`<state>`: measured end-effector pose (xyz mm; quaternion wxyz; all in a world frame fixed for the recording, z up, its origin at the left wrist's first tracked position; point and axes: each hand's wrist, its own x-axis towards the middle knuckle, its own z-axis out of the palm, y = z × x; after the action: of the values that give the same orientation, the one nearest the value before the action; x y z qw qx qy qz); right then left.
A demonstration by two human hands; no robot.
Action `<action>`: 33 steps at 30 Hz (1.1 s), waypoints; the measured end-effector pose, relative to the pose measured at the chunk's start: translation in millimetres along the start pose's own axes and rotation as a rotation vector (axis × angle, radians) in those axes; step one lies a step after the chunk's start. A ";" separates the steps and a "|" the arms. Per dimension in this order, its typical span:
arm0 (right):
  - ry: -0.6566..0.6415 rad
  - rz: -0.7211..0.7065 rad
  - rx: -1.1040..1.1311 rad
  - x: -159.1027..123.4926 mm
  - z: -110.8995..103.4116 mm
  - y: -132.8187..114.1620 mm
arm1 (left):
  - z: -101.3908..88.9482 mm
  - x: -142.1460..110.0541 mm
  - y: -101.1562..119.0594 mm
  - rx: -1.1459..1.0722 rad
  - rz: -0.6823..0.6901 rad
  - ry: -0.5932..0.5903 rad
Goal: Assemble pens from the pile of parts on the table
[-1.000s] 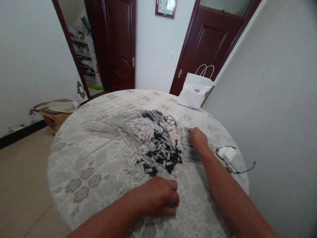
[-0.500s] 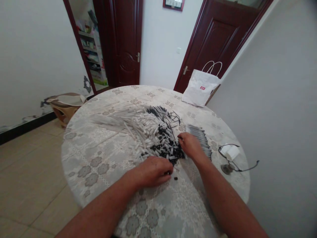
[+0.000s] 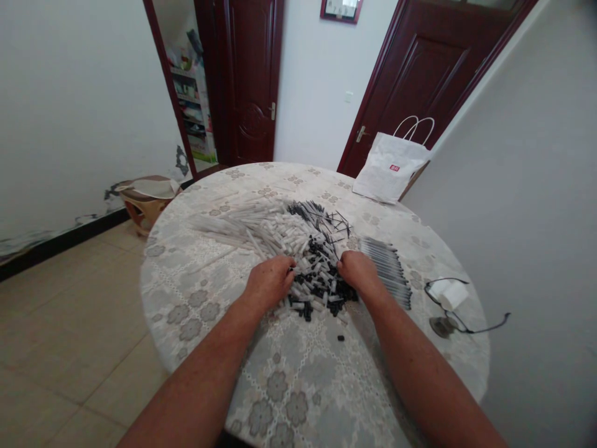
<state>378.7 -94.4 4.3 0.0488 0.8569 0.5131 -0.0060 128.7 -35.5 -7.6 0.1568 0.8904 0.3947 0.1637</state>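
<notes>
Both hands now at the near edge of the pile of small black caps [image 3: 321, 287] and white tubes [image 3: 275, 233] mid-table: left hand [image 3: 269, 283] moved up from the near tablecloth, right hand [image 3: 358, 272] off the row of assembled pens [image 3: 387, 269]. Fingers curled into parts; grip unclear. One stray cap [image 3: 341, 338] lying nearer.

A home, prob. a dining or living rm used for piecework — round table [image 3: 196, 292] w/ a lace floral cloth, dark red panelled doors [image 3: 252, 81] at the far wall, a wall clock [image 3: 341, 9] above, tiled floor. Far left, an open doorway shows household shelves [image 3: 193, 112]; a paper shopping bag [image 3: 390, 174] stands far right, eyeglasses [image 3: 459, 314] lie on the table's right edge — domestic clutter, no shop fittings.
</notes>
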 end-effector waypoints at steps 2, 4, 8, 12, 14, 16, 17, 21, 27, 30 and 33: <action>0.005 0.009 0.004 1.6 0.9 -1.6 | -1.3 0.6 0.4 0.000 -0.019 0.014; 0.007 0.014 0.012 3.4 1.1 -1.7 | -2.6 1.2 0.1 -0.010 -0.029 0.038; 0.019 0.016 0.049 4.3 -3.0 3.9 | -5.9 2.7 -4.2 -0.044 -0.064 0.124; 0.061 -0.015 0.113 -5.1 -12.8 16.3 | -12.2 6.8 -20.4 -0.051 -0.186 0.258; 0.089 -0.034 0.141 -14.6 -17.5 22.1 | -15.9 9.6 -33.9 -0.042 -0.278 0.326; 0.125 -0.071 0.188 -27.0 -20.3 25.4 | -19.0 11.5 -48.7 -0.016 -0.385 0.375; 0.144 -0.096 0.225 -33.8 -20.7 25.9 | -20.2 11.9 -55.5 0.000 -0.437 0.379; 0.240 -0.222 0.533 -59.2 -14.4 21.7 | -21.6 10.2 -69.9 0.052 -0.610 0.282; 0.318 -0.277 0.657 -75.9 5.8 9.2 | -15.6 9.0 -61.1 0.148 -0.632 0.217; 0.319 -0.302 0.633 -77.1 13.9 5.0 | -11.8 11.0 -57.2 0.167 -0.617 0.215; 0.337 -0.328 0.613 -77.4 20.4 0.8 | -8.3 14.9 -54.7 0.186 -0.651 0.201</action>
<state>343.6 -164.6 -11.2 -0.2962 0.7272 0.6187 -0.0257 99.1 11.9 -20.0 0.0795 0.7077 0.6845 0.1555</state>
